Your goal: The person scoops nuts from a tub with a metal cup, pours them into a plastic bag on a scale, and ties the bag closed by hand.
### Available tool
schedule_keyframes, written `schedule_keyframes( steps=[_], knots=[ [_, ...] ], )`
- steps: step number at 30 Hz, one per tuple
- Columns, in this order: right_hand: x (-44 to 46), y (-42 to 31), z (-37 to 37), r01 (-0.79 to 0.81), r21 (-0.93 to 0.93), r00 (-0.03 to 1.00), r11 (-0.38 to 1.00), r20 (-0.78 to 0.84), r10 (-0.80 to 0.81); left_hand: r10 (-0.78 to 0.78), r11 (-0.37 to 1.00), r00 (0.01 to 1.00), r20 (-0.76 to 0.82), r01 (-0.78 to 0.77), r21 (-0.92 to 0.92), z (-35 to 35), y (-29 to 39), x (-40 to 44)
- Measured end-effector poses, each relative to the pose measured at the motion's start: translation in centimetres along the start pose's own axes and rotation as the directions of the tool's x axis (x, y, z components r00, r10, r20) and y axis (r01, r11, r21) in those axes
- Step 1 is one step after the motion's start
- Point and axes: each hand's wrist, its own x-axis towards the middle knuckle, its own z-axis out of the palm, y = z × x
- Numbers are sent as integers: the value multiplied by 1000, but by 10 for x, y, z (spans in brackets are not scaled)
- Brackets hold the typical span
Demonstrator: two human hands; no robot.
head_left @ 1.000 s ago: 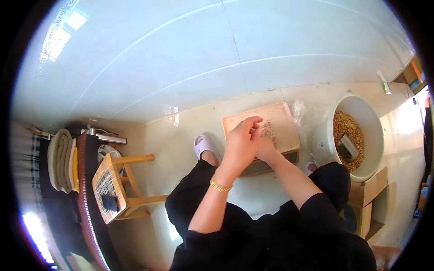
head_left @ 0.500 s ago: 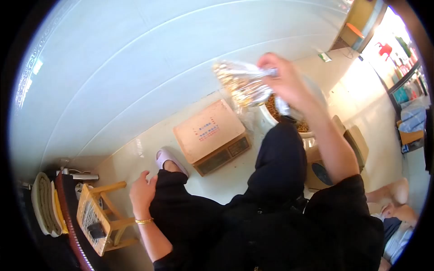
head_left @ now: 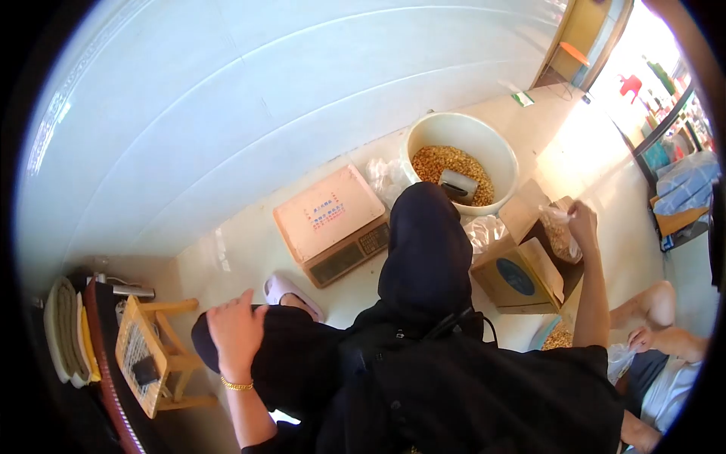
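Note:
My right hand (head_left: 582,227) is closed on the top of a clear plastic bag (head_left: 558,233) filled with brownish pieces, at the open cardboard box (head_left: 522,278) on the right. My left hand (head_left: 236,333), with a gold bracelet at the wrist, rests near my left knee with its fingers apart, holding nothing. Between my legs and the wall stands a scale (head_left: 333,219) with a pinkish top and a display on its front. A large pale tub (head_left: 505,155) behind my right knee holds golden-brown pieces (head_left: 454,163) and a metal scoop (head_left: 458,185).
Crumpled clear plastic (head_left: 386,178) lies between scale and tub. A wooden stool (head_left: 144,356) with a dark phone (head_left: 145,371) on it stands at left. At the lower right, another person's hand (head_left: 641,338) holds a plastic bag (head_left: 620,359) near a bowl of pieces (head_left: 558,337).
My right hand has carried the filled bag from above the tub down to the cardboard box. The view has shifted right, and more of the other person shows.

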Motion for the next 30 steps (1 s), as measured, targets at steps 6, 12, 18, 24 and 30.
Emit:
schedule_keyframes(
  steps=[6, 12, 18, 24, 30],
  knots=[
    [-32, 117, 104, -86, 79, 978, 993, 195, 69, 239, 801, 950, 199, -78, -594, 102, 54, -24],
    [-115, 152, 235, -308, -134, 816, 942, 471, 334, 341, 887, 867, 364, -167, -431, 141, 106, -30],
    [-149, 162, 258, -533, -26, 628, 846, 659, 415, 381, 837, 906, 183, -254, -485, 139, 119, -21],
    [-117, 165, 247, -481, -35, 705, 876, 579, 410, 408, 843, 863, 298, -231, -486, 136, 127, -16],
    [-108, 108, 196, -220, -211, 903, 952, 326, 281, 348, 842, 884, 312, -148, -519, 143, 121, -20]
  ],
)
